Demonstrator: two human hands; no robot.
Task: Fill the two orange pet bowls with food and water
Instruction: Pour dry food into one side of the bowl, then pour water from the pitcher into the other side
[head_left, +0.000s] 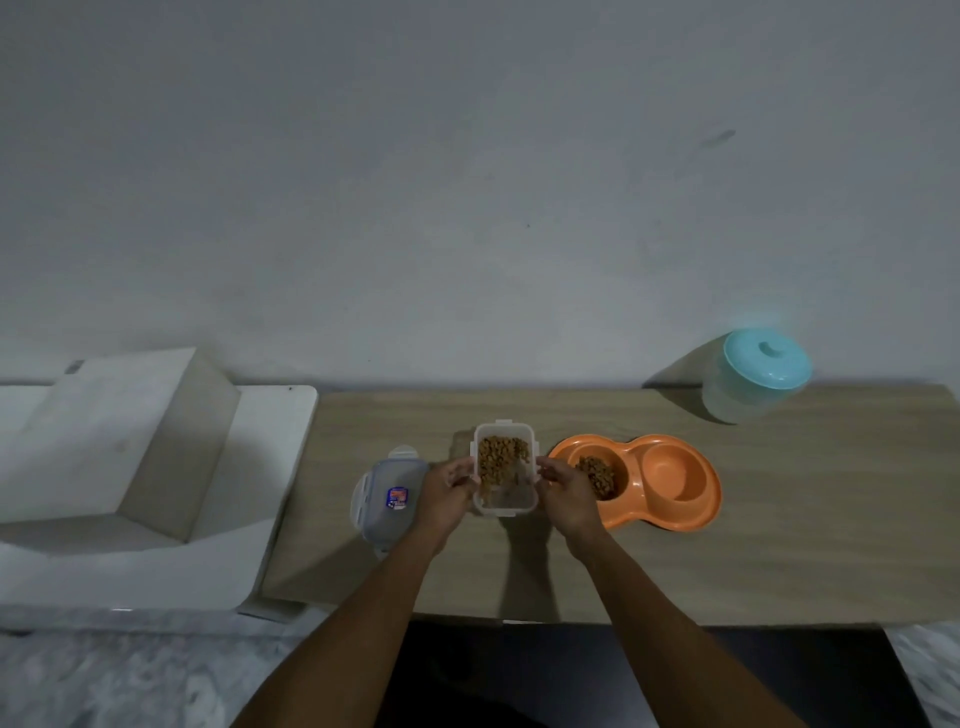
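Kibble container (505, 467), possibly lifted, gripped at both sides by left hand (445, 493) and right hand (567, 491), just beside orange bowl (675, 483); bench (805, 493) open rightward.

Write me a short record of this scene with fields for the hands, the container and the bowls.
left hand: grips the clear container on its left side
right hand: grips it on its right side
contents: kibble, container partly full, open
lid: on the table, left of the container
orange double bowl: left basin holds kibble; right basin looks empty
jar: teal lid on, back right
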